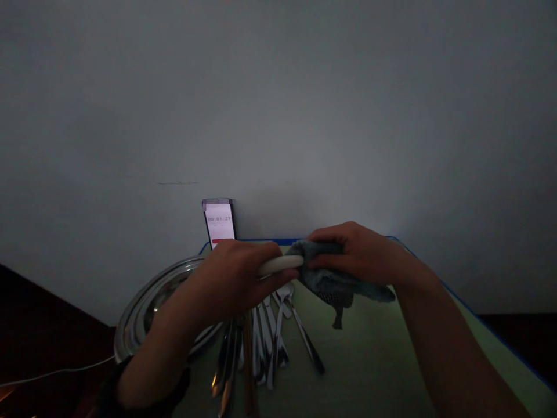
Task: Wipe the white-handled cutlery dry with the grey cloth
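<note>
My left hand [243,273] is closed on a smooth white object [282,265] with a rounded end, seen edge-on; its exact kind is hard to tell. Bunched in my right hand [348,252] is a grey-blue cloth [335,278], which touches the white object's right end. Both hands are above the table, close together. Below them lie several metal spoons [285,292] and other cutlery with the handles toward me. A pair of brown chopsticks [249,366] lies left of these, beside dark-looking knives or handles [228,360].
A round steel tray or basin [130,325] stands at the left, partly behind my left forearm. A phone [220,223] showing a timer leans on the grey wall [304,116]. The pale green table [365,360] has a blue edge. A white cable [65,371] runs at lower left.
</note>
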### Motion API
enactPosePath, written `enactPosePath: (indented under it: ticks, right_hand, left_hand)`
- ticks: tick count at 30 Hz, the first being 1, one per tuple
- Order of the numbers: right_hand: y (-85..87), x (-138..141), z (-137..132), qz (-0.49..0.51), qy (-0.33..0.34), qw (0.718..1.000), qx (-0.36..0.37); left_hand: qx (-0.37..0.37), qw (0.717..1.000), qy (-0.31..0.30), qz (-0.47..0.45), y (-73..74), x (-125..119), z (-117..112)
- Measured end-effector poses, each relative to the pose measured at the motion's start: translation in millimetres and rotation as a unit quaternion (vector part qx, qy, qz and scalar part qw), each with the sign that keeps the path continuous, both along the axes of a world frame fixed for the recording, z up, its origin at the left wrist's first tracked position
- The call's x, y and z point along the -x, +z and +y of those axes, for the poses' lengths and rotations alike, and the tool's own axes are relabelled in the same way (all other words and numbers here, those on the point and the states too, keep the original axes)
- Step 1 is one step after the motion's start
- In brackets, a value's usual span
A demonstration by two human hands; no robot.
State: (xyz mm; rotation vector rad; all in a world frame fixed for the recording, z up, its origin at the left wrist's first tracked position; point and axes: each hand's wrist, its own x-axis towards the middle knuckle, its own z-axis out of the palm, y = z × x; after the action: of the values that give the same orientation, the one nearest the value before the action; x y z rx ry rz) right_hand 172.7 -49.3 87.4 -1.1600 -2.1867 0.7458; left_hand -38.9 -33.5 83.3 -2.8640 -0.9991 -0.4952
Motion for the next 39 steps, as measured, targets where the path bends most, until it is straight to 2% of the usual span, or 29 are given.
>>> enactPosePath:
  ticks: [6, 10, 14, 19, 21, 23, 26, 28, 30, 33, 36, 39]
  right_hand:
    - [2.4, -2.3, -2.4, 0.056, -0.002, 0.998, -0.016]
    - [3.2, -16.6, -7.1, 0.081, 0.009, 0.997, 0.007]
    - [2.2, -19.4, -9.6, 0.138, 0.038, 0.988, 0.064]
    - [-9.0, 1.5, 3.0, 0.252, -0.033, 0.964, 0.073]
    - [-13.7, 10.8, 7.8, 0.281, -0.062, 0.956, 0.055]
    - [-16.4, 18.3, 9.7, 0.276, -0.107, 0.955, 0.003]
    - [-16.7, 24.3, 8.6, 0.212, -0.192, 0.952, -0.109]
    - [-15.0, 23.8, 7.1, 0.161, -0.204, 0.955, -0.145]
    - [-12.4, 19.8, 5.9, 0.116, -0.154, 0.973, -0.127]
    - [-8.2, 11.7, 4.2, 0.056, -0.028, 0.996, -0.056]
    - [-4.2, 5.0, 0.8, 0.009, 0.05, 0.999, 0.007]
    - [-0.7, -2.4, -4.2, -0.026, 0.088, 0.994, 0.057]
  left_hand:
    - [-0.005, 0.999, -0.026, -0.038, 7.0, 8.4, 1.1]
    - [-0.03, 0.998, -0.029, -0.054, 8.5, 12.9, 0.1]
    - [-0.053, 0.994, -0.04, -0.083, 10.4, 14.5, -2.4]
    - [-0.096, 0.984, 0.017, -0.149, 12.2, 3.5, -11.6]
    - [-0.121, 0.981, 0.019, -0.151, 11.3, -1.8, -14.6]
    - [-0.125, 0.98, 0.018, -0.153, 10.2, -5.5, -15.8]
    - [-0.105, 0.982, 0.023, -0.156, 9.7, -7.1, -14.9]
    - [-0.082, 0.984, 0.022, -0.16, 10.4, -5.6, -13.4]
    - [-0.046, 0.985, 0.016, -0.168, 11.5, -2.2, -11.4]
    - [0.026, 0.985, 0.005, -0.172, 12.4, 5.2, -6.9]
    - [0.095, 0.982, -0.015, -0.164, 11.8, 11.7, -1.7]
    - [0.15, 0.977, -0.042, -0.148, 10.5, 13.7, 2.1]
